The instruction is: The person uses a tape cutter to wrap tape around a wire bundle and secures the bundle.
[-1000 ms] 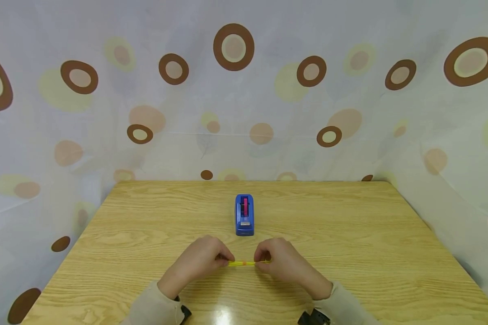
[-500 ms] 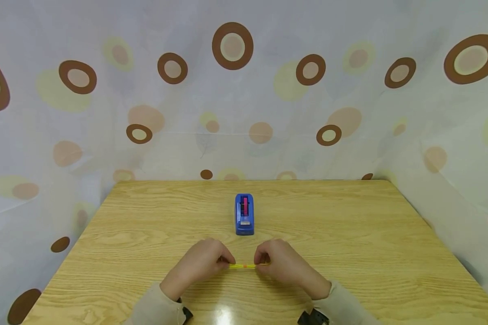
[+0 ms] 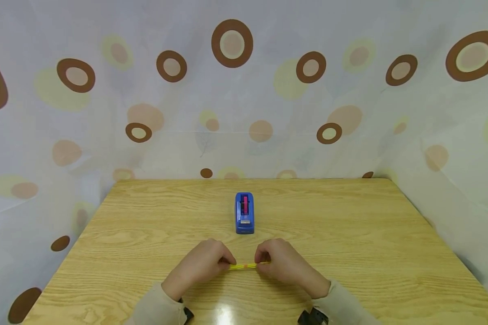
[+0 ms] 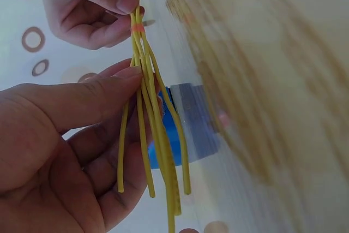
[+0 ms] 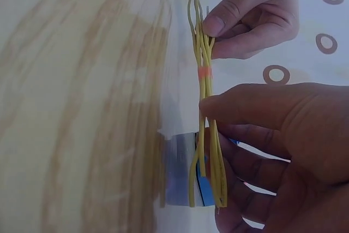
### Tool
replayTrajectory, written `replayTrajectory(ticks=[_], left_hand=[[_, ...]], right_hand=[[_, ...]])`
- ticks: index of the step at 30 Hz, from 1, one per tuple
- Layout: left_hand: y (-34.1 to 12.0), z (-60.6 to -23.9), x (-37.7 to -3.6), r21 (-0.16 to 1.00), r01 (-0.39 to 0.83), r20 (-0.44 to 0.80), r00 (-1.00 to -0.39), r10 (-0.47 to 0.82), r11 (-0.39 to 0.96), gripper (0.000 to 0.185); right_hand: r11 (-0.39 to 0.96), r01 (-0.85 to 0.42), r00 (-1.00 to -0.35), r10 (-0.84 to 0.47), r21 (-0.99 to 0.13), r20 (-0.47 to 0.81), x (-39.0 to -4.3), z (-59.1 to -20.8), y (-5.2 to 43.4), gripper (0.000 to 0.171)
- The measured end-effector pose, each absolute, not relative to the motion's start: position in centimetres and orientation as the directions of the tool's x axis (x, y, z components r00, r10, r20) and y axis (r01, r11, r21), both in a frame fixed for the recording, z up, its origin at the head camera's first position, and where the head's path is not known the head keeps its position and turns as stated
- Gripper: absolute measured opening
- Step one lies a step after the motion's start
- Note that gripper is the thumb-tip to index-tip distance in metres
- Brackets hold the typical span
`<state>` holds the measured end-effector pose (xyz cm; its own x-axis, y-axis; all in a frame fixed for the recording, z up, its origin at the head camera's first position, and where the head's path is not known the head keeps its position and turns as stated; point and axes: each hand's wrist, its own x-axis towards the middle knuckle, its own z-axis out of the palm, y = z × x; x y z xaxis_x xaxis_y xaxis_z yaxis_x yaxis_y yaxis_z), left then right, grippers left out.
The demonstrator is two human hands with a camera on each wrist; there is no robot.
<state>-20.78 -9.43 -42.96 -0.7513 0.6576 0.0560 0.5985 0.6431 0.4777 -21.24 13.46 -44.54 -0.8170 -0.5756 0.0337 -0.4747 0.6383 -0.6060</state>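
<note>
Both hands hold a bundle of several thin yellow wires (image 3: pixel 242 266), stretched sideways low over the table's near middle. A band of pinkish-red tape (image 4: pixel 137 28) wraps the bundle between the hands. My left hand (image 3: pixel 205 262) pinches the wires between thumb and fingers on one side of the band, and loose ends (image 4: pixel 170 189) fan out past that palm. On the other side, my right hand (image 3: pixel 282 262) pinches them the same way, with more loose ends (image 5: pixel 219 181) spreading past its fingers. Beyond the hands stands a blue tape dispenser (image 3: pixel 244 225) with a pink roll (image 3: pixel 246 205).
The wooden table (image 3: pixel 333 225) reaches back to a pale curtain (image 3: pixel 244 104) printed with brown rings and dots, which also closes both sides. A bright light reflection lies on the near tabletop. Dark straps (image 3: pixel 314 317) show at the sleeve cuffs.
The hands and the bundle have shifted very slightly toward me and stay gripped as before. The head view has tilted a little. The dispenser stands in the same place.
</note>
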Motion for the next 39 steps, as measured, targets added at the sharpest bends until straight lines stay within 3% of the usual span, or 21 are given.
replayTrajectory(ticks=[21, 39], left_hand=[[-9.75, -43.37, -20.92, 0.482, 0.614, 0.038, -0.727, 0.685, 0.625, 0.018], [-9.26, -43.66, -20.61, 0.480, 0.566, -0.021, -0.756, 0.654, 0.670, 0.016]], right_hand=[[0.652, -0.488, -0.804, -0.595, -0.580, 0.008, -21.16, -44.50, 13.24, 0.014], [0.662, -0.483, -0.797, -0.603, -0.573, -0.026, -21.08, -44.76, 13.44, 0.012]])
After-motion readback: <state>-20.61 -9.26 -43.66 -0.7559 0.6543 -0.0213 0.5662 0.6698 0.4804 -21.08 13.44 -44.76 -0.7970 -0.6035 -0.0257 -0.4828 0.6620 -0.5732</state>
